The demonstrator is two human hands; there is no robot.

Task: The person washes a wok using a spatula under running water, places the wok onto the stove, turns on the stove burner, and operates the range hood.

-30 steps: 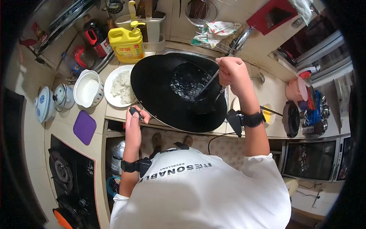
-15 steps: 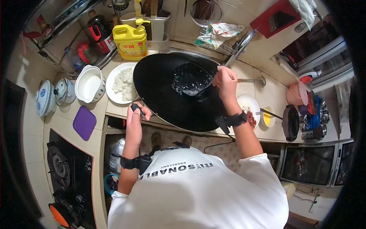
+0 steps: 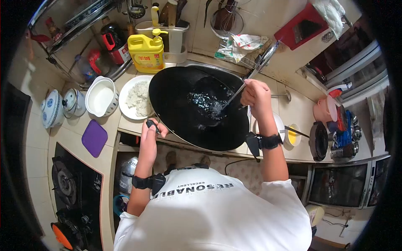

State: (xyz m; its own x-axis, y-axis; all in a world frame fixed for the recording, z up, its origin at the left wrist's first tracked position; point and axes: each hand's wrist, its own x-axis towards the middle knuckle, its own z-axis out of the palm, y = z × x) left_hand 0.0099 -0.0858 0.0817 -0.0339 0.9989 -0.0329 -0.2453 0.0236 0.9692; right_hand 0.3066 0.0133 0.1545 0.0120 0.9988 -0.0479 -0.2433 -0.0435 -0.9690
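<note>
Steadying wok (image 3: 173, 102), apparently: left hand (image 3: 149, 136) is gripping handle (image 3: 151, 124); right hand (image 3: 256, 97) is clasping thin utensil (image 3: 235, 96), slanting into liquid (image 3: 204, 102).

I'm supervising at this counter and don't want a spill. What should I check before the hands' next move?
1. Left hand gripping the wok by its black handle: ok.
2. Right hand closed around the metal utensil: ok.
3. Utensil reaching down into the wok: ok.
4. Inside of the wok dry: not ok; its middle glistens wet.
5. Wok firmly supported underneath: cannot tell; its underside is hidden.
6. Wok clear of the plate of rice: cannot tell; their edges overlap in this view.
</note>
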